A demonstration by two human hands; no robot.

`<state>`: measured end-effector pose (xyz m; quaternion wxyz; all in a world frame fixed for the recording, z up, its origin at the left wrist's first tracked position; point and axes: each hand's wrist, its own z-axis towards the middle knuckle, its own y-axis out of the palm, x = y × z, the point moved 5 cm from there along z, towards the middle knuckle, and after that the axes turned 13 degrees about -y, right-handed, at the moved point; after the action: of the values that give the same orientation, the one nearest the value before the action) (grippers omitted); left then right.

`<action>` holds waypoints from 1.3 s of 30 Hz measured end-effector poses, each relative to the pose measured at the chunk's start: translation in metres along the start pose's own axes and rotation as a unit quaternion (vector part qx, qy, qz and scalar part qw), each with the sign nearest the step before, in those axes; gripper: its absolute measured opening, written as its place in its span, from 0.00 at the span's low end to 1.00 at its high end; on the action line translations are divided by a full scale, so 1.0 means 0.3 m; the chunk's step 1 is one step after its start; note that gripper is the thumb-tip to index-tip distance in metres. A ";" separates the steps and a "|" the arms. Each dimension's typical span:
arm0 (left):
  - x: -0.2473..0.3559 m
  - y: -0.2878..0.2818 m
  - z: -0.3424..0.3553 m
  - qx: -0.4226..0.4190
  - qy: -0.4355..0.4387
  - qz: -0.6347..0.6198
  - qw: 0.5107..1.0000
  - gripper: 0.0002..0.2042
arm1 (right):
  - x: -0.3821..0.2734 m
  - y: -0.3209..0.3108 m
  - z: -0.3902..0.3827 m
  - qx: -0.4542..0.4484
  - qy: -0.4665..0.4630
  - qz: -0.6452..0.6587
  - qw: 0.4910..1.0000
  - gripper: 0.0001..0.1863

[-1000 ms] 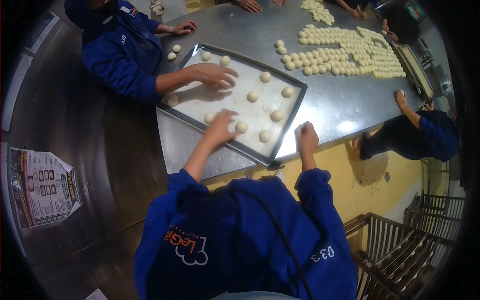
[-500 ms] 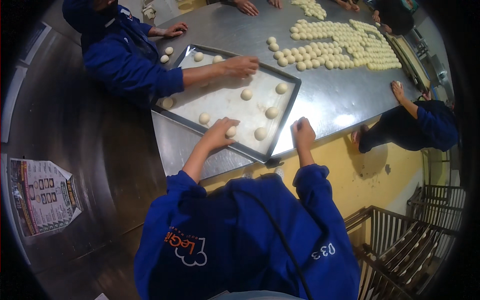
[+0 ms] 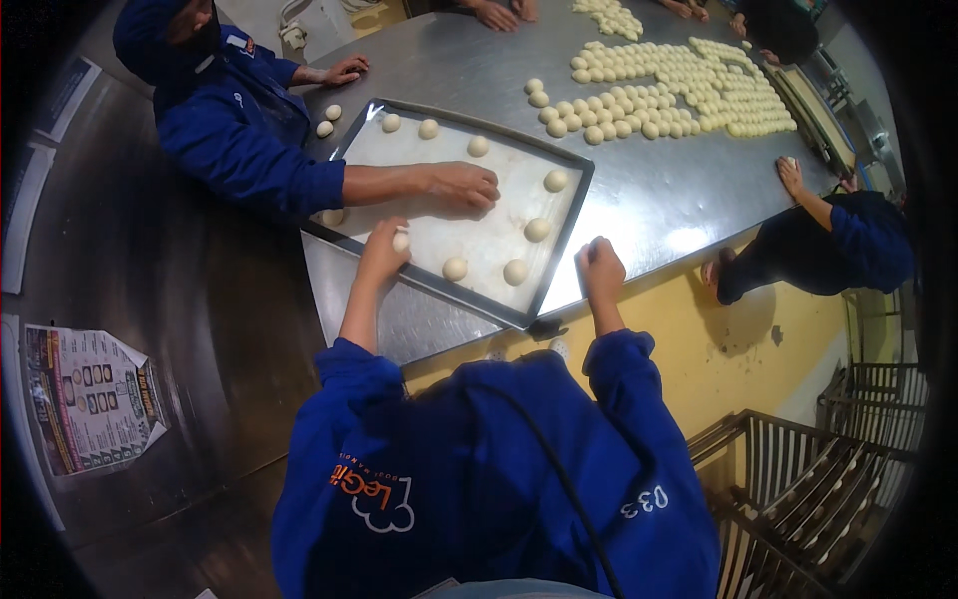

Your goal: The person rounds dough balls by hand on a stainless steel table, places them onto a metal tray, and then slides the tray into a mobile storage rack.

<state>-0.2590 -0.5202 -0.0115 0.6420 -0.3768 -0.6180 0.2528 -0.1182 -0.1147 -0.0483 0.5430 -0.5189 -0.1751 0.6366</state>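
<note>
A dark-rimmed baking tray (image 3: pixel 589 180) lined with pale paper lies at an angle on the metal table, with several round dough balls spaced over it. At the tray's near left edge my left hand (image 3: pixel 379 255) is closed around a dough ball (image 3: pixel 400 242). Another dough ball (image 3: pixel 455 269) sits on the lining to the right of that hand. My right hand (image 3: pixel 603 272) is closed beside the tray's right side, over the table edge; whatever its fingers hold is hidden. A co-worker's hand (image 3: pixel 467 187) reaches over the tray's middle, fingers down.
Many dough balls (image 3: pixel 689 85) stand in rows on the metal table (image 3: pixel 429 55) at the far right. Two loose ones (image 3: pixel 328 121) lie left of the tray. Other people's hands rest along the far and right edges. A dark metal rack (image 3: pixel 798 489) stands at lower right.
My left hand has moved left from one dough ball to the one near the tray's left edge. The co-worker's hand has come nearer, uncovering a ball behind it. My right hand stays almost still.
</note>
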 end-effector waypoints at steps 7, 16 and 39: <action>-0.081 -0.086 0.036 0.031 -0.059 -0.023 0.998 0.25 | 0.009 0.008 -0.004 0.006 -0.010 -0.003 1.000 0.11; -0.166 -0.044 0.083 -0.004 -0.063 -0.003 0.998 0.27 | 0.009 0.014 -0.004 0.010 -0.010 0.000 1.000 0.11; 0.228 0.148 -0.140 -0.097 -0.009 0.043 0.994 0.18 | -0.004 -0.005 -0.002 0.014 -0.008 0.013 1.000 0.12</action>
<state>-0.2039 -0.4472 -0.0036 0.5851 -0.4616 -0.6287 0.2222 -0.1171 -0.1154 -0.0469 0.5407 -0.5082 -0.1635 0.6501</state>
